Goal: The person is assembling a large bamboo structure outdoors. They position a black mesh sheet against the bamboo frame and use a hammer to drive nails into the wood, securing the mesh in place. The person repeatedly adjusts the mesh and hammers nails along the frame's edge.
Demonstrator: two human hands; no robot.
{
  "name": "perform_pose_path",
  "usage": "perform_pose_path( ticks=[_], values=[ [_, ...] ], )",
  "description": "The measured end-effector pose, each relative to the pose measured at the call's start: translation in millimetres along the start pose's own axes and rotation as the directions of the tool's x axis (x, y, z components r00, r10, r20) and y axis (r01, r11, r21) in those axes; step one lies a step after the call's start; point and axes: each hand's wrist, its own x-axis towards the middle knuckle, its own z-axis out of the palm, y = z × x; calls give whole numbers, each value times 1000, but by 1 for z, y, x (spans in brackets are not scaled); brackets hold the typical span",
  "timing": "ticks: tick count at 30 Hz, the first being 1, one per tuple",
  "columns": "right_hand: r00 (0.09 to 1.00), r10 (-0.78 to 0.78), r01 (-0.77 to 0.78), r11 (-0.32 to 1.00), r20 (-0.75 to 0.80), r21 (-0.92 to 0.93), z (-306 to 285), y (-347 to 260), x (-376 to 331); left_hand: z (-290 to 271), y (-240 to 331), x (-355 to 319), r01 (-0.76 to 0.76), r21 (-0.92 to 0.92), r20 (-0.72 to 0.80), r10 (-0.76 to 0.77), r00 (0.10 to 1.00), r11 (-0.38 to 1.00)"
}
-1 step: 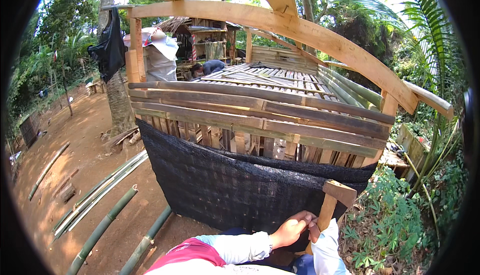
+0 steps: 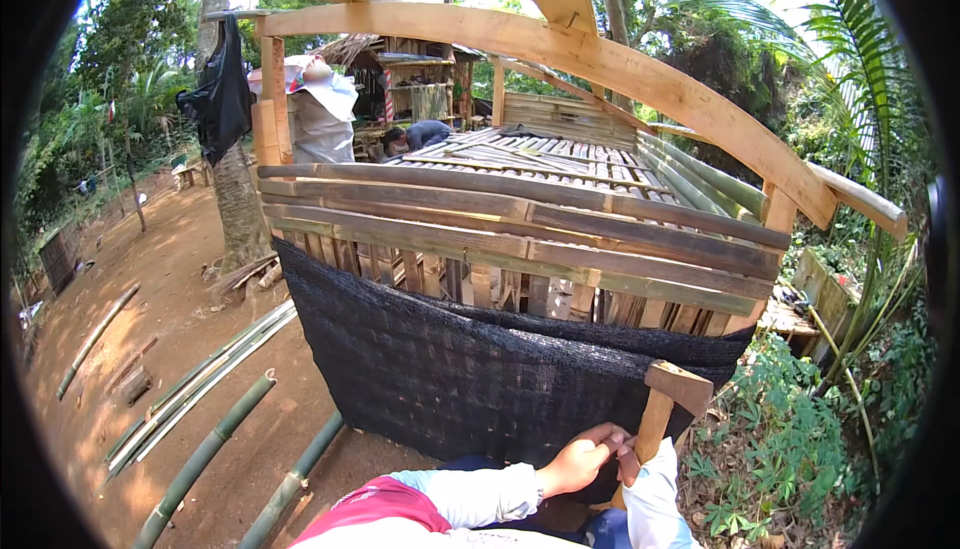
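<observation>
A hatchet [image 2: 680,387] with a dark metal head and a pale wooden handle stands upright in front of black mesh netting [image 2: 480,369]. My right hand [image 2: 628,465] is closed at its handle, and the white sleeve hides part of the grip. My left hand [image 2: 578,463] meets it from the left, thumb and fingers pinched together at the right fingertips. Anything small between those fingertips cannot be made out. The netting hangs over the lower front of a bamboo-slat wall [image 2: 520,234], just beyond both hands.
A curved wooden beam [image 2: 480,24] spans above the wall. Behind lies a slatted bamboo platform [image 2: 560,161], with a bending person [image 2: 425,134] beside it. Bamboo poles [image 2: 205,459] lie on the dirt at left. A black bag [image 2: 218,99] hangs from a post; leafy plants [image 2: 780,439] grow at right.
</observation>
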Motion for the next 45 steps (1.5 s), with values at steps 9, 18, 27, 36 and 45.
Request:
perform_pose_path(
  ticks=[9,18,27,36,45],
  values=[
    [999,-39,33,980,-25,-196,1,35,-1,-14,-16,-15,346,-481,-53,-421,905,805],
    [993,110,-116,969,-39,-216,8,7,-6,-10,-13,-25,349,-645,-95,-525,846,680],
    [998,58,-50,968,26,-244,4,3,-15,-23,-30,-28,322,-602,-97,-467,879,731],
    [994,-79,97,940,69,-327,-10,15,-16,-16,-10,-28,215,245,-108,-194,975,945],
    [999,42,-40,969,6,-243,-11,10,-30,-14,17,-26,224,486,7,-260,966,845]
  ],
)
